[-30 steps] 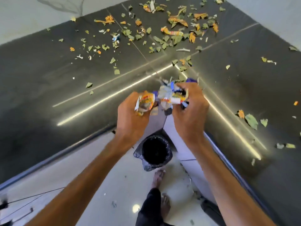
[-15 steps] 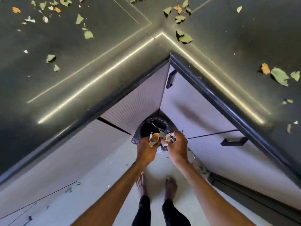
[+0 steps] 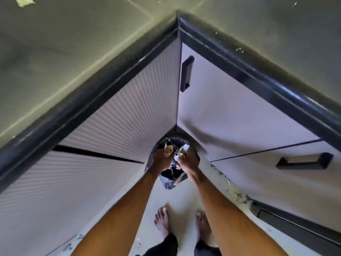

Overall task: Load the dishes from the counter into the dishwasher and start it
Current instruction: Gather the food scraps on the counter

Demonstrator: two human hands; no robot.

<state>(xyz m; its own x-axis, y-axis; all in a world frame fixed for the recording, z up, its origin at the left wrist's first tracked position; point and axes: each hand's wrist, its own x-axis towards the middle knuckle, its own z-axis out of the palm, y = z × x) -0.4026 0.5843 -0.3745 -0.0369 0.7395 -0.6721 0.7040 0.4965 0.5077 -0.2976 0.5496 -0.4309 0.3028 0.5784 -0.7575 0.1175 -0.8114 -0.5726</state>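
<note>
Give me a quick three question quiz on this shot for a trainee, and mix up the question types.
1. True or false: the left hand and the right hand each grip crumpled wrappers.
2. Pick one. Relative to the bag-lined bin, the hands are: A) just above its mouth, B) far off to its left, C) behind it.
3. Fill in: the person's feet on the floor are ____.

Key: 1 true; 2 A; 3 bare.
</note>
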